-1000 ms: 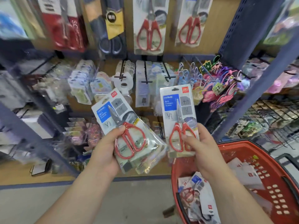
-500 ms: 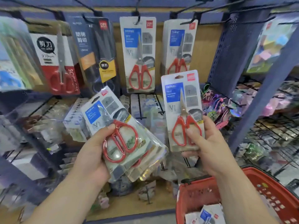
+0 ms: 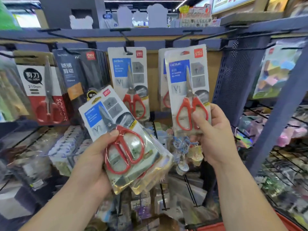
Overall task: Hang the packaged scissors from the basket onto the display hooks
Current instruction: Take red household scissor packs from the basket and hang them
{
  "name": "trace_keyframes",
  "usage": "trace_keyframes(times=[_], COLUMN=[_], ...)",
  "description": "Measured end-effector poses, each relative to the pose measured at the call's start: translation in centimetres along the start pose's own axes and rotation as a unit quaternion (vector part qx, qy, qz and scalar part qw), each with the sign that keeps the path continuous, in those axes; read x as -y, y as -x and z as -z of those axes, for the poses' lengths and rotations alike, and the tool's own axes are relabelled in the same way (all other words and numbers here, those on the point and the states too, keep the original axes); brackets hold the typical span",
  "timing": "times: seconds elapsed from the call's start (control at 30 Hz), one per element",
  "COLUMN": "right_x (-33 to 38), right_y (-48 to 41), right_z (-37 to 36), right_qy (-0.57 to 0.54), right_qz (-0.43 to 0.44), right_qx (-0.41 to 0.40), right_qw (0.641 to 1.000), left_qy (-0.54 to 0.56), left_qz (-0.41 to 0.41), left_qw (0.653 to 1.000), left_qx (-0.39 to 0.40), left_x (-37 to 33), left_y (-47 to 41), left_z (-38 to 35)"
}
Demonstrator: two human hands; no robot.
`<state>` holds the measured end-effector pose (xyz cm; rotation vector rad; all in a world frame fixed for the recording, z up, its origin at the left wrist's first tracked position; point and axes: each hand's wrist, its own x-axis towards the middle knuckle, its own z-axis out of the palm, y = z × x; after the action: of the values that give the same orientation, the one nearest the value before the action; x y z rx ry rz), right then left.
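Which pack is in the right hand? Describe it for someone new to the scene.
Find the blue rail running across the top. Under its right half, the right hand holds one pack upright, in front of a hung pack. Unlike the tilted stack in the left hand, it is single and upright, held by its red scissor handles.

Two hands with scissor packs at the display hooks.
My left hand [image 3: 93, 155] grips a tilted stack [image 3: 133, 164] of packs, thumb on the red handles. My right hand [image 3: 215, 135] pinches one pack [image 3: 186, 84] upright by its lower part, in front of a hung pack [image 3: 162, 77], just under a hook [image 3: 188, 32]. The basket [image 3: 216, 226] rim shows at the bottom.
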<state>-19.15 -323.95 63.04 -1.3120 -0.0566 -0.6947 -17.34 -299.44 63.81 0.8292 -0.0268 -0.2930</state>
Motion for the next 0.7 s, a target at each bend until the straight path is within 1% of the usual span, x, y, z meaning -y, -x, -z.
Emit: trace_keyframes(times=[0.23, 0.37, 0.47, 0.6, 0.7], right_x=[-1.0, -2.1, -2.7, -3.4, -3.3], right_y=[-2.8, -4.3, -6.3, -7.5, -5.9], right_z=[-1.0, -1.4, -1.5, -1.3, -1.3], right_qy=[0.022, 0.062, 0.094, 0.119, 0.2], right_qz=[-0.006, -0.047, -0.082, -0.099, -0.079], right_qx=[-0.038, -0.046, -0.076, -0.105, -0.144], right_qw=[0.999, 0.996, 0.989, 0.982, 0.966], left_qy=[-0.01, -0.021, -0.03, -0.038, -0.04], left_qz=[0.006, 0.001, 0.002, 0.006, 0.006], left_qw=[1.0, 0.999, 0.999, 0.999, 0.999], left_qx=[0.02, 0.027, 0.01, 0.008, 0.011], left_x=[-0.1, -0.1, 0.2, 0.5, 0.7], left_y=[-2.3, -2.9, -3.3, -3.5, -3.4], left_z=[-0.5, -0.3, -0.2, 0.2, 0.3])
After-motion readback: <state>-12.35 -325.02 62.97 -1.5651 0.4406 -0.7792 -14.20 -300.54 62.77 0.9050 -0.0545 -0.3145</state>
